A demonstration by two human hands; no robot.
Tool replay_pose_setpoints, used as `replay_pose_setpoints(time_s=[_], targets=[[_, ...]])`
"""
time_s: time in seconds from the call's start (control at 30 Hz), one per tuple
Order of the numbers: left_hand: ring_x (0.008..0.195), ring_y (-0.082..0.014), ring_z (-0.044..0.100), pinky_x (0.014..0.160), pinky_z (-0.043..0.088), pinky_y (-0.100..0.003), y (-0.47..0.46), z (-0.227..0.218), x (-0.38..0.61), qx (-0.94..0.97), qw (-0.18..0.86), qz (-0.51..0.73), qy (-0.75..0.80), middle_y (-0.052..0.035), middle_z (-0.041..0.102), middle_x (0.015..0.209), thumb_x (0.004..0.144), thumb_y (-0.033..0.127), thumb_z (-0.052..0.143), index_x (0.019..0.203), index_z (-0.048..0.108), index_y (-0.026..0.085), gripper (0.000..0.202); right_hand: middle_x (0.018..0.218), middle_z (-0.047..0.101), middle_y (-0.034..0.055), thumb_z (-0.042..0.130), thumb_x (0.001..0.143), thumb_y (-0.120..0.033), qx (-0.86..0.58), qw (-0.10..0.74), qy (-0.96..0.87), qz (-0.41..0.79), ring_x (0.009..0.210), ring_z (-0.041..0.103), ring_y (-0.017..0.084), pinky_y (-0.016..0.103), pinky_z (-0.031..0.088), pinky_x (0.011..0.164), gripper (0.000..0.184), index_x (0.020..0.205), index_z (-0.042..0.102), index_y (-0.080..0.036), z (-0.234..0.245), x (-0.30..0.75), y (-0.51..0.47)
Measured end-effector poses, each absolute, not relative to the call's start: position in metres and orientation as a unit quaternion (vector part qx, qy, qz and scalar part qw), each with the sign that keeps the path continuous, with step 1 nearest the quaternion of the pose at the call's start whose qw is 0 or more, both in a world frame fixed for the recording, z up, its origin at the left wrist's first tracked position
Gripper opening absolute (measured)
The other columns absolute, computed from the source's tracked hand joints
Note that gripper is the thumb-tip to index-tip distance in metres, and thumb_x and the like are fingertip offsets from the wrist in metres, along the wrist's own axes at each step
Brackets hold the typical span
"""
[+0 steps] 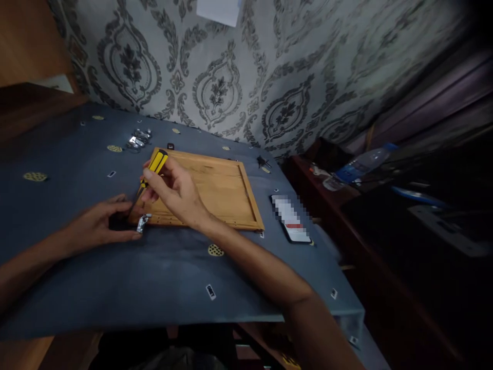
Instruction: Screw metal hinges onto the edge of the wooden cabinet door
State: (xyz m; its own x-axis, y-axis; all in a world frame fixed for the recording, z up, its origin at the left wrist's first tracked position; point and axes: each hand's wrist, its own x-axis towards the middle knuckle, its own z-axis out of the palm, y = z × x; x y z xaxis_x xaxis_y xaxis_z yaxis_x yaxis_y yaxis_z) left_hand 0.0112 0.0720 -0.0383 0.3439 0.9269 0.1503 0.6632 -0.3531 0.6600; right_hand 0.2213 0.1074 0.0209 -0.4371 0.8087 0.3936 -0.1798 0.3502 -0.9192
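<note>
A wooden framed panel (221, 192), like a cabinet door, lies flat on the table. My right hand (179, 192) is closed round the yellow and black handle of a screwdriver (157, 162), which tilts with its shaft pointing down at the panel's near left corner. At that same corner, my left hand (96, 223) has thumb and fingers about a shiny metal hinge (143, 223), the thumb touching its lower end. The screwdriver's tip lies in shadow by the left fingers, so its contact point cannot be made out.
Several shiny metal hinges (139, 139) lie at the back left of the blue tablecloth (162, 293). A small black object (264, 162) sits beyond the panel's right corner. To the right are a phone (290, 218) and, on a dark surface, a water bottle (360, 165).
</note>
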Motion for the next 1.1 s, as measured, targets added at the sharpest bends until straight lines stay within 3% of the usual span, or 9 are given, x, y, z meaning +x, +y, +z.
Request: replay_pose_setpoints(time_s=[0.1,0.3,0.57,1.1], targets=[[0.092,-0.0224,0.056,0.084,0.045,-0.030,0.074,-0.043,0.008,0.779,0.281,0.235,0.509,-0.0017,0.060,0.092,0.073,0.056,0.075,0.102,0.075,0.026,0.042,0.077,0.061,-0.0048,0.062,0.096,-0.050,-0.256,0.462,-0.680,0.508,0.058,0.063,0.010,0.025,0.053,0.059,0.028,0.099,0.050,-0.024,0.022,0.222,0.106],[0.081,-0.0189,0.053,0.074,0.043,-0.029,0.075,-0.047,0.004,0.782,0.291,0.248,0.492,-0.0001,0.056,0.089,0.072,0.062,0.075,0.100,0.072,0.026,0.045,0.072,0.058,-0.0061,0.060,0.097,-0.050,-0.285,0.450,-0.707,0.466,0.057,0.061,0.010,0.025,0.053,0.058,0.028,0.094,0.049,-0.024,0.023,0.226,0.105],[0.082,-0.0165,0.051,0.073,0.043,-0.028,0.070,-0.020,0.017,0.790,0.308,0.237,0.475,-0.0012,0.053,0.089,0.075,0.057,0.075,0.092,0.069,0.018,0.043,0.069,0.052,-0.0064,0.063,0.093,-0.055,-0.231,0.495,-0.702,0.457,0.055,0.054,0.009,0.024,0.048,0.053,0.035,0.086,0.051,-0.023,0.021,0.223,0.110],[0.081,-0.0156,0.049,0.075,0.040,-0.029,0.069,-0.018,0.014,0.781,0.332,0.237,0.472,-0.0009,0.052,0.091,0.075,0.057,0.079,0.099,0.070,0.020,0.045,0.066,0.055,-0.0047,0.059,0.093,-0.060,-0.271,0.477,-0.751,0.369,0.055,0.053,0.011,0.029,0.041,0.053,0.040,0.082,0.049,-0.023,0.013,0.227,0.115]])
